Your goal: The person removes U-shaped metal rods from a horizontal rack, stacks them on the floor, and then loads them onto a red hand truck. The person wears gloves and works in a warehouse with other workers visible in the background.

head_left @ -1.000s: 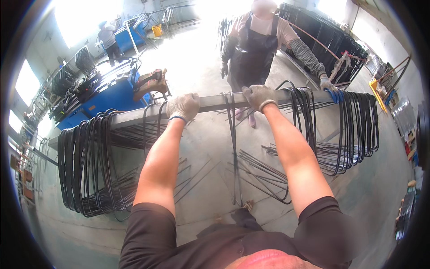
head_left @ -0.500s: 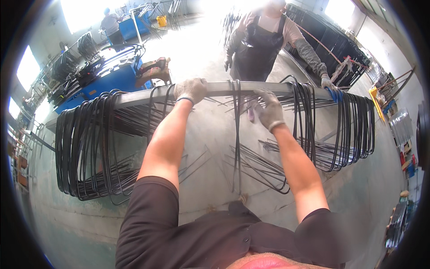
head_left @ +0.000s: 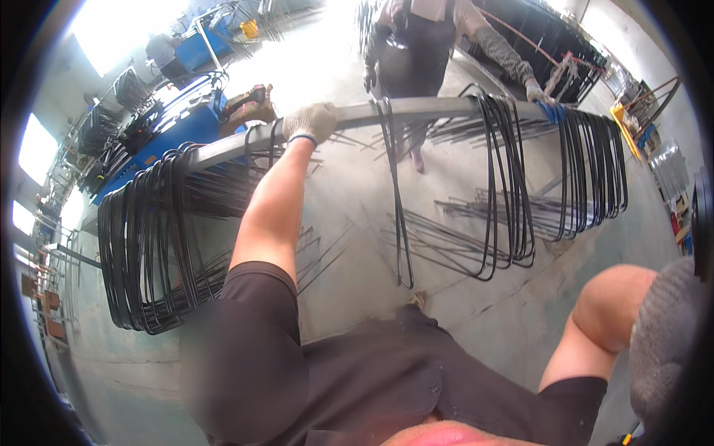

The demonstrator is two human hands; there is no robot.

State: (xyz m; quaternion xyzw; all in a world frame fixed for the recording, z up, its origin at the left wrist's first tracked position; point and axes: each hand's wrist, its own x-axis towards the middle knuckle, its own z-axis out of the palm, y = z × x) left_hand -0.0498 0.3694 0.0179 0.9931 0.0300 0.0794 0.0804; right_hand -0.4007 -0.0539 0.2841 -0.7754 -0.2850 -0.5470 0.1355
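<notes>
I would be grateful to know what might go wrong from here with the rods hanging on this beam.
The right hand is off the grey beam and only the left hand grips it, so this person's hold might slip or the beam twist. The bent black rods hang over the beam, so some might slide if it tilts. The co-worker's gloved hand sits close to hanging rods, which might pinch it.

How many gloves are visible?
4: on the left hand gripping the beam; the right hand at the picture's right edge; the co-worker's lowered hand; their other hand, toward the beam's right. More may be hidden.
</notes>
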